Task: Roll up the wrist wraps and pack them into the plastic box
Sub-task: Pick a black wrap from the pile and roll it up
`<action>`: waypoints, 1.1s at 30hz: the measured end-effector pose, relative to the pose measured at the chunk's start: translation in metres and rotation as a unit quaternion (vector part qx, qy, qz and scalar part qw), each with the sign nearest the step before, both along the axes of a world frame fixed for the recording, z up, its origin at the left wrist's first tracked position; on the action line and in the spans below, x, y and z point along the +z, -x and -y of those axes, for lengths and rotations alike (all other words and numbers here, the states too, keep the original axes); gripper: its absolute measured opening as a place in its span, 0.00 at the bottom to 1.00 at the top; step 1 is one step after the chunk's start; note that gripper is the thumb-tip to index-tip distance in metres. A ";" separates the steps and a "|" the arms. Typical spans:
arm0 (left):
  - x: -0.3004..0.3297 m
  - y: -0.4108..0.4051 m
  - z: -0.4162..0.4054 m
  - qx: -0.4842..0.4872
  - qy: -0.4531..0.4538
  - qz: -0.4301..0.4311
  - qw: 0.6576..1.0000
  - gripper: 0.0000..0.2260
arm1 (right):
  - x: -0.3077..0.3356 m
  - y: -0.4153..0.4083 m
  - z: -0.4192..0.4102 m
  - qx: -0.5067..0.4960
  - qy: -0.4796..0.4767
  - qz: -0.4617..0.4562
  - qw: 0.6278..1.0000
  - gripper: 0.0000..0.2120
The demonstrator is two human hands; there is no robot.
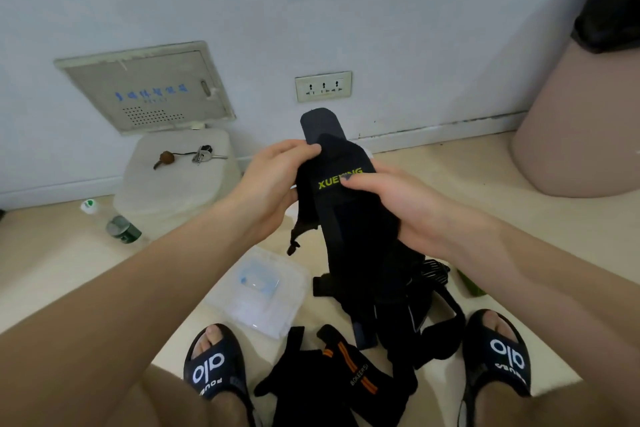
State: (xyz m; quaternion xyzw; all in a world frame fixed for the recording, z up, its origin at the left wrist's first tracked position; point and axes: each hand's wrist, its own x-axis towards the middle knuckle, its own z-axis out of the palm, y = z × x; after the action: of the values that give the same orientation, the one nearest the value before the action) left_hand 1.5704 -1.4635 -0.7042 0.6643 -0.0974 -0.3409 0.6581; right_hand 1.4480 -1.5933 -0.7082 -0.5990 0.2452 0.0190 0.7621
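Above the floor at centre: black wrist wrap (346, 205), pinched at 9 o'clock by left hand (277, 181) and 3 o'clock by right hand (391, 201), apparently held up for rolling; plastic box (263, 291) at 7 o'clock, seemingly within reach for packing.

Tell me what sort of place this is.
Probably a room in a home, with the person sitting low over a tiled floor: a wall socket and a utility panel sit low on the painted wall, and keys lie on a white stool.
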 end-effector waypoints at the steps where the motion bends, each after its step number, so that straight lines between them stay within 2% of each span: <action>1: 0.000 0.000 0.002 -0.001 -0.001 0.002 1.000 0.06 | -0.001 -0.002 0.001 -0.003 0.003 -0.001 1.000 0.12; 4: 0.001 -0.002 0.005 -0.002 -0.007 0.006 1.000 0.08 | 0.001 -0.005 0.005 0.003 -0.008 0.012 1.000 0.15; 9: 0.001 -0.002 0.007 -0.014 -0.010 0.012 1.000 0.09 | 0.003 -0.013 0.007 -0.040 -0.012 0.036 0.999 0.12; 18: 0.006 -0.028 -0.003 0.069 0.017 -0.002 0.997 0.09 | 0.012 -0.008 0.017 -0.051 -0.033 0.058 0.997 0.11; 23: 0.011 -0.030 -0.005 0.051 0.024 0.001 0.998 0.11 | 0.012 -0.001 0.020 -0.048 -0.028 0.058 0.997 0.12; 27: 0.015 -0.026 -0.006 0.060 0.019 0.027 0.998 0.13 | 0.014 0.002 0.021 -0.058 -0.038 0.056 0.996 0.11; 33: 0.014 -0.020 -0.005 0.080 -0.023 0.114 0.990 0.09 | 0.017 0.006 0.021 -0.070 -0.019 0.066 0.995 0.10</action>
State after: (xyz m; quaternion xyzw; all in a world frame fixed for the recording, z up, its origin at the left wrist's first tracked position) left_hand 1.5903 -1.4587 -0.6903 0.7193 -0.1105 -0.2112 0.6525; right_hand 1.4423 -1.6143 -0.6911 -0.5658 0.2355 -0.0690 0.7872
